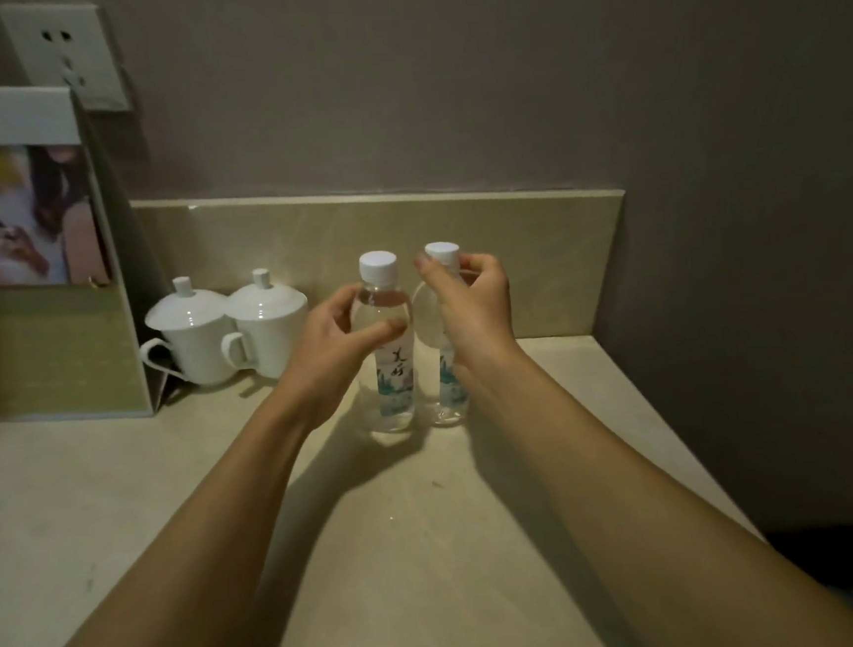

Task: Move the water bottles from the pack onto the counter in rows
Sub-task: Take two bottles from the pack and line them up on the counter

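Two bottles stand upright on the counter (120, 505), just beside each other near the backsplash (537, 251): the left bottle (393, 378) and the right bottle (451, 383). My left hand (336, 349) curls around the shoulder of the left one, thumb across the front, fingers behind; whether it grips firmly or only cups the plastic I cannot tell. My right hand (469, 301) is pinched around the neck of the right one, just under its cap. The pack itself is out of view. To do this step well, I judge I should settle both bases flat, line the caps up parallel to the backsplash, and let go without nudging either (thin clear plastic like this tips easily when bumped high up). The bottles are smooth, transparent cylinders with rounded shoulders, white ribbed caps and pale printed labels in green and blue. The counter is a matte beige stone, faintly scuffed. To the left sit two glossy white lidded cups (229, 330), touching, and beyond them a standing card holder (40, 352).
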Demonstrator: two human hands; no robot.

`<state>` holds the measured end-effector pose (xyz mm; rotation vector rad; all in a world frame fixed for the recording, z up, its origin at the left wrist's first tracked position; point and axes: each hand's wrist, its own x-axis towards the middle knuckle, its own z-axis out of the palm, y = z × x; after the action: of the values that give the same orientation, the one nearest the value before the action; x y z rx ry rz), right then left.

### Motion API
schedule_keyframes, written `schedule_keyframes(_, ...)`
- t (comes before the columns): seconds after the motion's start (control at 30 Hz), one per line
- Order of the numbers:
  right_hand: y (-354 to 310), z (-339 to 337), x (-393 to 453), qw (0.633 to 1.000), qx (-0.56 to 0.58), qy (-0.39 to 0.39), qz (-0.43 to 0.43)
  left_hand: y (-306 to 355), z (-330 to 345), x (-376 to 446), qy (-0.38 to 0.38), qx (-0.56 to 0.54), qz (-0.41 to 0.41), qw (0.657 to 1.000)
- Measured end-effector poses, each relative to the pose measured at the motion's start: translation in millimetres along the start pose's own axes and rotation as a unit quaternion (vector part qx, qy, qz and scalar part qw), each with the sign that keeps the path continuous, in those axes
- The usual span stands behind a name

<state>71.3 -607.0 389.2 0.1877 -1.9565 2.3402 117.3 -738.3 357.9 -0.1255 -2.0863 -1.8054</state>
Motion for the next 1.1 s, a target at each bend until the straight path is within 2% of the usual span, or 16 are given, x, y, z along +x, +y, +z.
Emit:
schedule_keyframes(0.13,13,-12,-2,0.998,0.011,-0.052,0.036,-2,0,7,-0.024,-0.037,-0.018,0.999)
schedule_keyframes(0.23,37,-30,-3,0.987,0.036,-0.135,0.084,-2,5,11,-0.023,-0.002,-0.035,0.999)
schedule_keyframes(0.4,54,-54,-5,0.963,-0.086,-0.252,0.044,-13,5,8,0.013,0.139,-0.064,0.988)
schedule_keyframes(0.57,50,-63,4,0.930,-0.194,-0.310,0.014,-36,6,-8,-0.017,0.195,-0.066,0.979)
schedule_keyframes(0.67,50,-69,4,0.907,-0.296,-0.301,-0.003,-40,7,-17,-0.038,0.209,-0.090,0.973)
schedule_keyframes(0.8,56,-70,-1,0.890,-0.390,-0.235,-0.030,-36,11,-23,-0.023,0.212,-0.084,0.973)
schedule_keyframes(0.97,69,-52,-10,0.913,-0.377,-0.159,-0.017,-39,11,-22,0.032,0.228,-0.091,0.969)
schedule_keyframes(1.1,73,-28,-9,0.916,-0.384,-0.114,-0.008,-49,8,-15,0.096,0.266,-0.078,0.956)
